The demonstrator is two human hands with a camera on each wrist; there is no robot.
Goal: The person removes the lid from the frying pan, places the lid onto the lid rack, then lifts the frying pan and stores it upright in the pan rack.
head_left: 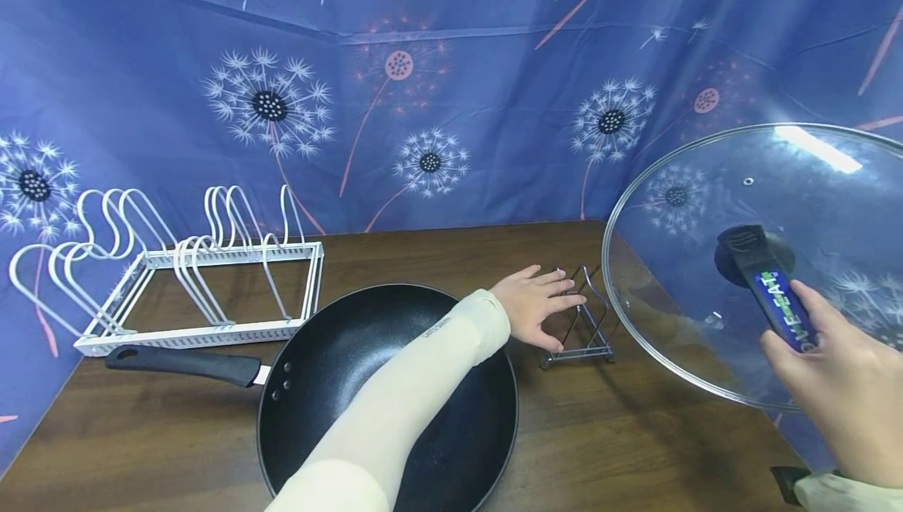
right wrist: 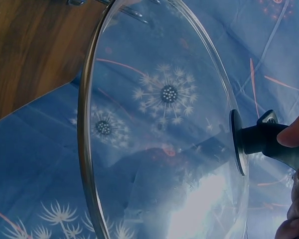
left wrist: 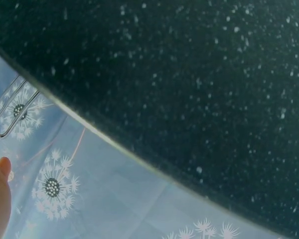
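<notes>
In the head view, my right hand (head_left: 846,371) grips the black handle (head_left: 765,285) of a large glass pan lid (head_left: 677,292). The lid is raised and tilted at the right. Its metal rim and the handle also show in the right wrist view, with fingers (right wrist: 296,132) round the handle. My left hand (head_left: 532,306) reaches over a black frying pan (head_left: 331,418), fingers spread. It is at the left side of a small metal wire rack (head_left: 585,351), partly covering it; whether they touch, I cannot tell. The pan (left wrist: 189,99) fills most of the left wrist view.
A white dish rack (head_left: 204,334) with curved dividers stands at the back left, behind the pan's handle (head_left: 183,363). The brown wooden table (head_left: 677,449) meets a blue dandelion-print cloth (head_left: 480,88) hanging behind and at the sides.
</notes>
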